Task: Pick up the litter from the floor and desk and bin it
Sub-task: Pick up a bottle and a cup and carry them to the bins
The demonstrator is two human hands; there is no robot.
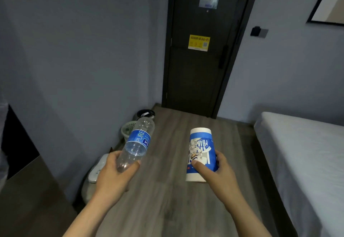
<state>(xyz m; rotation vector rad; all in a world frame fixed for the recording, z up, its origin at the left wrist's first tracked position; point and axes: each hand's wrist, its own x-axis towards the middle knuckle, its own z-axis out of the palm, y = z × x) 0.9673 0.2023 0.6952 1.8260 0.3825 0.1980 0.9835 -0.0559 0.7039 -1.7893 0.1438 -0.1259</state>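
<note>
So here's where we're at: we've got both hands full, held out over the grey wood-plank floor [173, 205].

Our left hand [113, 175] is wrapped around one end of a clear plastic water bottle with a blue label [138, 141], fingers curled under it and thumb on the side. The bottle tilts up and away from us toward the right, with its ribbed far end up in the air. It looks empty, or close to it.

Our right hand [222, 175] grips a blue and white printed paper cup [200, 149], thumb pressed flat across the front and fingers round the far side. The cup stands nearly upright in the hand, well apart from the bottle.

Both bits of litter are off the floor, in our hands, not in any bin yet. Further ahead, along the left wall, sits a pale perforated plastic basket [128, 128], and just behind it a round black bin [146, 114], right by the dark door [197, 80] with a yellow Wi-Fi sticker [198, 42] on it. There's a white mattress [305, 154] on the right, and the brown desk corner [28, 199] at lower left. Something white [97, 169] lies by the wall behind our left hand, but we can't tell what it is.
</note>
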